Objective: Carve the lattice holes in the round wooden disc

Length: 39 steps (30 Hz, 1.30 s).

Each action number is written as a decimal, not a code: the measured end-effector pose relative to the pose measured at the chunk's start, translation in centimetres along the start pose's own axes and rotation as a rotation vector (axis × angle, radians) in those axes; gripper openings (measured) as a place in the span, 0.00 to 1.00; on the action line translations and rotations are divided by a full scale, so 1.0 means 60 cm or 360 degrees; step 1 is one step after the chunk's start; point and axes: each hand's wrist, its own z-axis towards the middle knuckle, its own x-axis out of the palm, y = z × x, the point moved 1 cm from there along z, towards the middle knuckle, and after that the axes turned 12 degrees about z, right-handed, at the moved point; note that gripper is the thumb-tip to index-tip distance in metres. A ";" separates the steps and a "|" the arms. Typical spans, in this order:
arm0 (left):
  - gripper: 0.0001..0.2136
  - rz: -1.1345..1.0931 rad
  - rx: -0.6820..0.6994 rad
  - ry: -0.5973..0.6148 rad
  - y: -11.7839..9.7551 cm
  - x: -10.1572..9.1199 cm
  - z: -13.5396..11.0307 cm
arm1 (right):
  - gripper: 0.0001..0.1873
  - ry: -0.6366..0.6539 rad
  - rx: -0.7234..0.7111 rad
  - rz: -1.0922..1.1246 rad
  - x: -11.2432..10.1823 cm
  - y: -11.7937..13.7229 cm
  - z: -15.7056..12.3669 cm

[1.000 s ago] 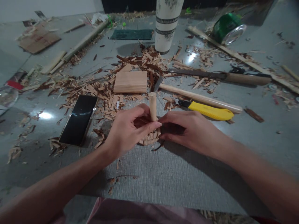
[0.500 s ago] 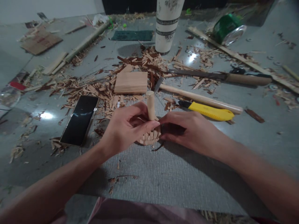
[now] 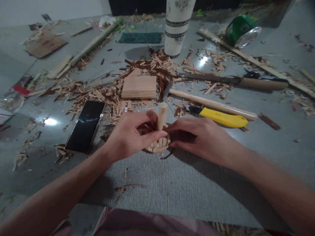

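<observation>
A short round wooden dowel stands up from a small round wooden disc, whose top carries rows of little wood pieces. My left hand is closed on the dowel near its foot, thumb in front and fingers behind. From the right, my right hand pinches at the disc's edge beside the dowel; its fingertips are close to the thumb of my left hand. Whether a small piece sits in that pinch is hidden. The disc rests on the grey table.
A phone lies to the left. Ahead are a flat wooden block, wood shavings and a paper cup. To the right lie a yellow utility knife, a wooden-handled tool, a long blade tool and a green can.
The dowel's top has tipped slightly to the right and toward me, and sits a little lower. Both hands stay nearly in place; the view has shifted slightly.
</observation>
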 end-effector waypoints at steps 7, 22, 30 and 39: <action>0.07 -0.0136 -0.0033 -0.0026 0.007 0.007 -0.003 | 0.11 -0.0015 0.0011 -0.0021 0.000 0.001 0.001; 0.07 -0.0293 -0.0074 -0.0068 -0.009 0.023 -0.002 | 0.08 -0.0027 0.0013 0.0014 0.000 0.004 0.000; 0.07 -0.0266 -0.0066 -0.0074 -0.009 0.024 -0.002 | 0.07 -0.0035 0.0000 0.0004 0.000 0.001 0.002; 0.06 -0.0300 -0.0040 -0.0015 -0.001 0.023 0.000 | 0.07 -0.0046 -0.0019 0.0004 0.000 0.002 -0.001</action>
